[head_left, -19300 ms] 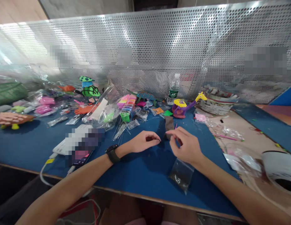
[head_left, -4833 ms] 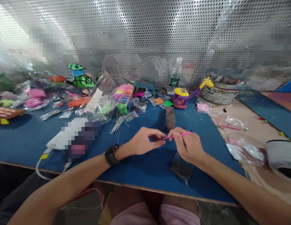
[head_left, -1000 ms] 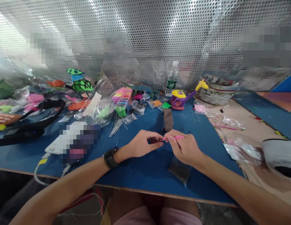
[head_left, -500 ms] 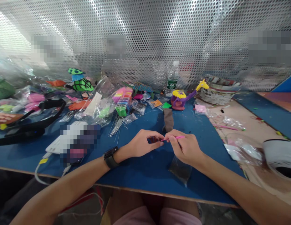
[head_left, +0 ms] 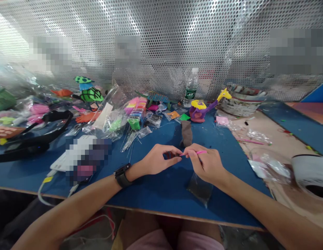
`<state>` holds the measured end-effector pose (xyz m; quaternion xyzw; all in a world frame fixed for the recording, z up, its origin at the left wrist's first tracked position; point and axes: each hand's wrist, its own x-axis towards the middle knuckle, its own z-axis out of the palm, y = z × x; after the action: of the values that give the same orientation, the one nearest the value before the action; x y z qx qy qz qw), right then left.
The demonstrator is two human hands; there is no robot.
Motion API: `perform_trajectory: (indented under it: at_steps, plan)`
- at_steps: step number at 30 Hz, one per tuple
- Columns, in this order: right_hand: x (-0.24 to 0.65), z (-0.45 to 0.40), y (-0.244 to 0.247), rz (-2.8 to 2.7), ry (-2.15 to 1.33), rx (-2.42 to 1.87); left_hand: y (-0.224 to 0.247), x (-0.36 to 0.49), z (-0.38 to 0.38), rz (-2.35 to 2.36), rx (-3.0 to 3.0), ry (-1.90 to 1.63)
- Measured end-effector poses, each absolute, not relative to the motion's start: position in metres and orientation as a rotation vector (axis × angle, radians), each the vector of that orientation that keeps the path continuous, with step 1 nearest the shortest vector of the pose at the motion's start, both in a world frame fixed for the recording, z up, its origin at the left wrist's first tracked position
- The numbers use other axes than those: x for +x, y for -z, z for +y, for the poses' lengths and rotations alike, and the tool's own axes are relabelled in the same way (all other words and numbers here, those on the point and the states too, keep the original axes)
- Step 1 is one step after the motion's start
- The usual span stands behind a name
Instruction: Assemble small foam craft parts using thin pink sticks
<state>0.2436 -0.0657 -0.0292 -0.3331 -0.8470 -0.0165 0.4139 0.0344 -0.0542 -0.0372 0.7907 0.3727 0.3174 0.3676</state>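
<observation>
My right hand point(head_left: 204, 163) is closed around a thin pink stick-like tool point(head_left: 201, 152), whose tip points left toward my other hand. My left hand point(head_left: 161, 159), with a dark watch on its wrist, pinches a small dark piece that the fingers mostly hide. The tool's tip meets or nearly meets that piece. Just beyond the hands, a brown-grey strip of clay point(head_left: 187, 133) lies on the blue table point(head_left: 153, 194). Under my right hand is a clear bag with dark contents point(head_left: 200, 189).
A purple and yellow clay giraffe figure point(head_left: 199, 113) and a water bottle point(head_left: 191, 88) stand at the back. Bagged colored clay point(head_left: 137, 113) and thin wires point(head_left: 129, 139) lie left of centre. A white power bank point(head_left: 73, 152) is at left, a white roll point(head_left: 311, 173) at right.
The pink tool's rear end has shifted slightly in my right hand. Both hands stay in nearly the same place.
</observation>
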Motion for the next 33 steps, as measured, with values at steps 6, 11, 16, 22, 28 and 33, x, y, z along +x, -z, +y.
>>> perform_trajectory:
  at_steps: [6,11,16,22,28,33]
  plan:
    - [0.2439,-0.0657,0.0295,-2.126,0.046,-0.853,0.0396,0.034,-0.054,0.948,2.014,-0.827]
    - [0.2439,-0.0656,0.0289,-2.14,0.037,-0.873,0.0394,0.0345,-0.0541,0.937,2.002,-0.815]
    - [0.2437,-0.0657,0.0283,-2.106,0.022,-0.849,0.0392,0.0352,-0.0546,0.942,1.992,-0.826]
    - [0.2438,-0.0661,0.0283,-2.117,0.024,-0.869,0.0373,0.0355,-0.0554,0.925,1.984,-0.825]
    - [0.2436,-0.0657,0.0296,-2.125,0.02,-0.862,0.0382,0.0358,-0.0548,0.927,1.961,-0.821]
    - [0.2436,-0.0661,0.0292,-2.127,0.02,-0.883,0.04,0.0355,-0.0546,0.929,1.954,-0.841]
